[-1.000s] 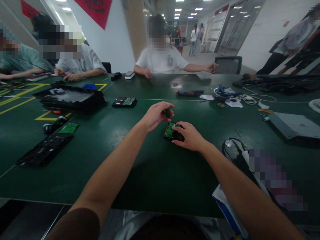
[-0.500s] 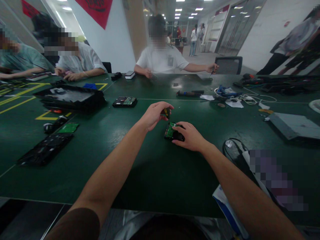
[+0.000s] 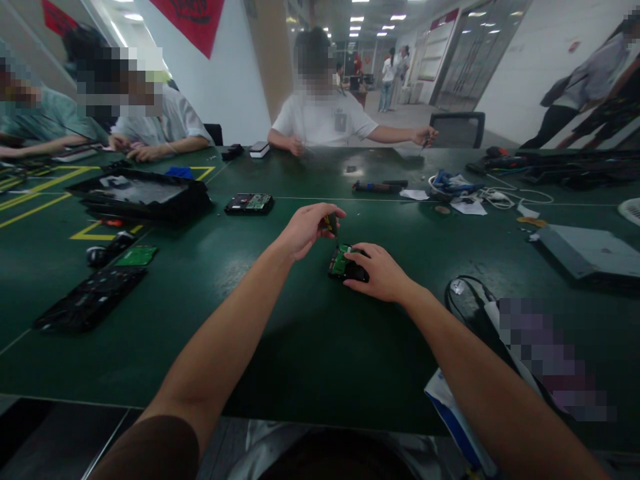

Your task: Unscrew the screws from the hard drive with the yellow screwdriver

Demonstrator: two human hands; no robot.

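My left hand (image 3: pixel 311 230) is closed round the short black and yellow handle of a screwdriver (image 3: pixel 330 224). The tool points down at the far edge of a hard drive (image 3: pixel 340 263), and whether its tip touches is too small to tell. The drive lies on the green table with its green circuit board facing up. My right hand (image 3: pixel 379 272) grips the drive from the right, thumb at the near side and fingers over the far side. Those fingers hide part of the drive.
Another hard drive (image 3: pixel 249 203) lies farther off, left of my hands. A black tray (image 3: pixel 140 190), a green circuit board (image 3: pixel 137 255) and a black casing (image 3: pixel 93 300) are at left. Cables (image 3: pixel 500 195) and a grey metal box (image 3: pixel 590 250) lie at right. A person (image 3: pixel 325 120) sits opposite.
The screwdriver handle looks slightly turned in my left hand. My right hand and the hard drive stay in place. A bystander at the far right has shifted a little.
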